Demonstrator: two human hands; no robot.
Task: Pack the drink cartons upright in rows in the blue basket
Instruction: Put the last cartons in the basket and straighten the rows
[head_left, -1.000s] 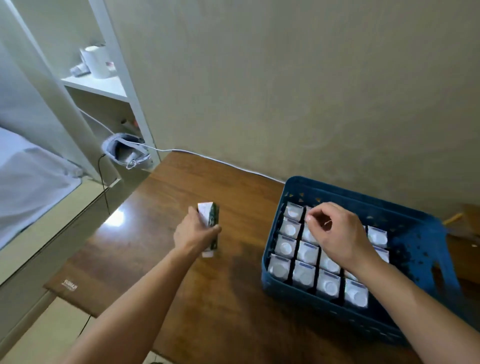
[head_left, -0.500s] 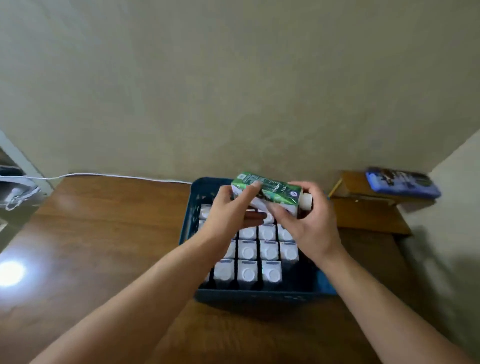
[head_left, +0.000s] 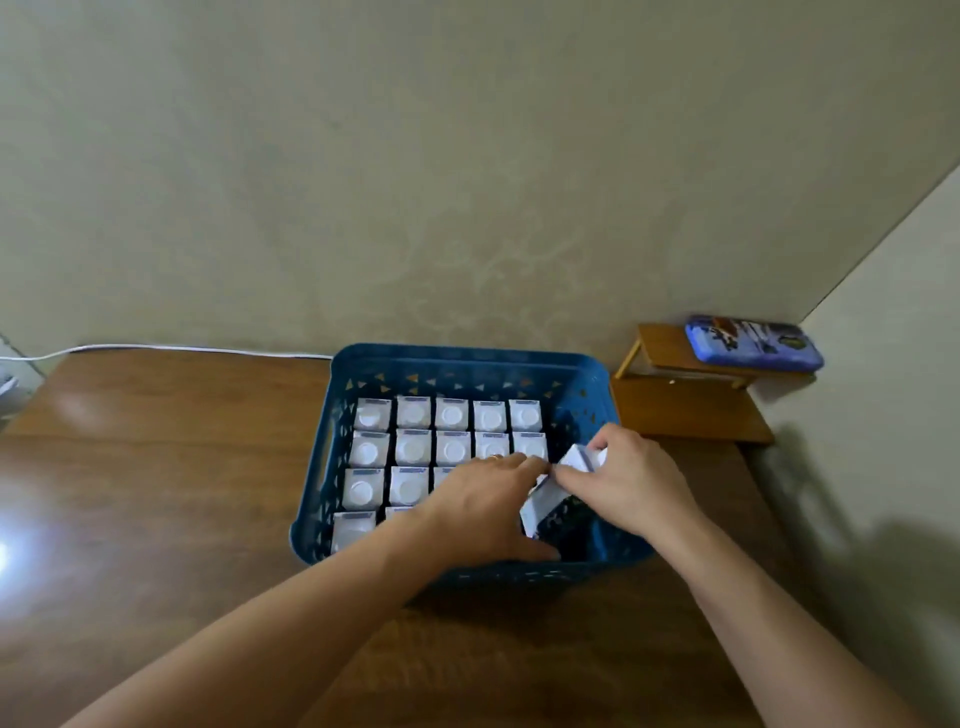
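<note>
Two hands in the blue basket (head_left: 467, 359) at once, and I'm watching them work one tilted carton (head_left: 543, 501) into the open strip along its right side. My right hand (head_left: 631, 486) has its grip curled round the carton's upper end, white top poking out past the thumb. My left hand (head_left: 485, 512) lies over the packed cartons (head_left: 452, 415) with fingers stretched flat, fingertips touching the leaning carton's side, grip wide, nothing held. That carton leans, top toward the right wall, not upright yet. Packed ones stand in neat rows, white round caps up, filling the basket's left and middle; the two far rows show five across, the nearer rows are partly hidden under my left arm. Basket sits at the far edge of the brown wooden surface (head_left: 156, 493), against the wall. A white cable (head_left: 182, 349) runs along that far edge to the left. Off the far right corner, a small wooden stand (head_left: 685, 405) carries a blue tin (head_left: 753, 343).
</note>
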